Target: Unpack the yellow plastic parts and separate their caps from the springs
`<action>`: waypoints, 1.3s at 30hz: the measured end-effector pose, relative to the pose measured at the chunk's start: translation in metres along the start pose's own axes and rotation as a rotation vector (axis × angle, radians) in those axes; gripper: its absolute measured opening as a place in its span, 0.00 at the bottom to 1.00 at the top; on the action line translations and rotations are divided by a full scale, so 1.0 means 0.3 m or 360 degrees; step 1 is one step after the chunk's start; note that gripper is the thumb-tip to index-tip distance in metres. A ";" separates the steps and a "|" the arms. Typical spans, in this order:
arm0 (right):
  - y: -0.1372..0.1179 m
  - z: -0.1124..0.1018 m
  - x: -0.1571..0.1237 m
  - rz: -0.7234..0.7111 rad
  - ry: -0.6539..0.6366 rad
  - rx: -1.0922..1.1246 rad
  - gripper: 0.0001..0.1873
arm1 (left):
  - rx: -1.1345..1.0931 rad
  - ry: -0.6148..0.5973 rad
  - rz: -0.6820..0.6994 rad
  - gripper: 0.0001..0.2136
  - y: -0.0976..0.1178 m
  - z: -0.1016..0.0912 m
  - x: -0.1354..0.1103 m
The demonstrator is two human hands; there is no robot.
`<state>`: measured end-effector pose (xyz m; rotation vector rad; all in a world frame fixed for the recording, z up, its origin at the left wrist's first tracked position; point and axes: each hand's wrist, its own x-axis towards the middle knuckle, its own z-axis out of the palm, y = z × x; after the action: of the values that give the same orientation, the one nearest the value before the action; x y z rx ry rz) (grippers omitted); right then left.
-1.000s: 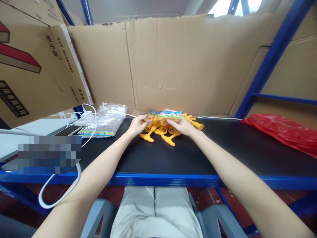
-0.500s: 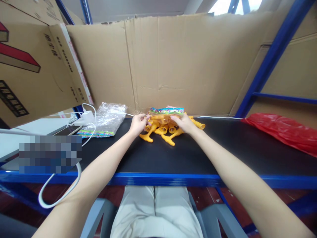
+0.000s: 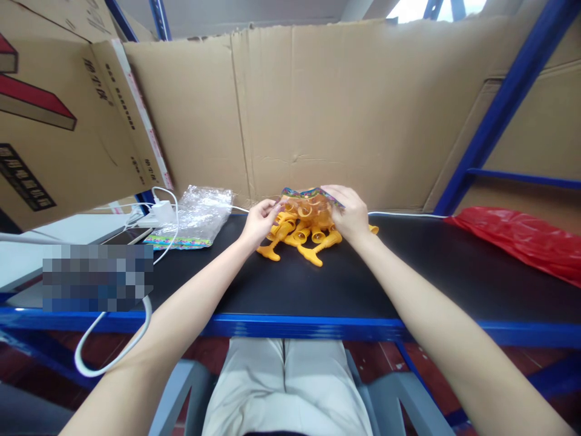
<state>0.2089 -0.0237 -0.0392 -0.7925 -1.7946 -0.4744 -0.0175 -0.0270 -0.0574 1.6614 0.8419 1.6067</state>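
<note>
A clear plastic bag with a colourful header strip (image 3: 305, 195) is held between both hands over a heap of yellow plastic trumpet toys (image 3: 299, 237) on the black table (image 3: 290, 284). My left hand (image 3: 259, 220) pinches the bag's left edge. My right hand (image 3: 349, 212) grips its right side, fingers curled over the top. Several yellow trumpets show through the bag, and others lie loose under it on the table.
A stack of clear bags with colourful strips (image 3: 196, 217) lies at the left, beside a white charger and cable (image 3: 160, 212). A red plastic bag (image 3: 521, 239) lies at the right. Cardboard walls (image 3: 336, 115) close the back; blue shelf posts (image 3: 499, 103) stand right.
Both hands have lifted the bag and tipped it more upright. My right hand rose from the toys to the bag's upper right side.
</note>
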 end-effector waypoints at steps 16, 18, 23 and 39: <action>-0.027 0.003 0.010 0.0226 -0.0149 0.0335 0.24 | -0.0100 0.0026 -0.0501 0.07 -0.005 0.010 -0.017; -0.020 -0.005 0.013 0.0114 -0.0153 0.0203 0.25 | -0.0161 0.0067 -0.0478 0.05 0.003 0.012 -0.016; -0.005 -0.024 0.018 0.0006 -0.0129 -0.0163 0.30 | -0.0238 0.0101 -0.0382 0.05 0.000 0.015 -0.015; -0.048 -0.021 0.022 -0.0004 -0.0059 -0.0104 0.26 | -0.0206 -0.0221 -0.0622 0.17 -0.038 -0.029 -0.007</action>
<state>0.2015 -0.0360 -0.0300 -0.8494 -1.8221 -0.5254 -0.0263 -0.0218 -0.0678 1.3972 0.9058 1.2364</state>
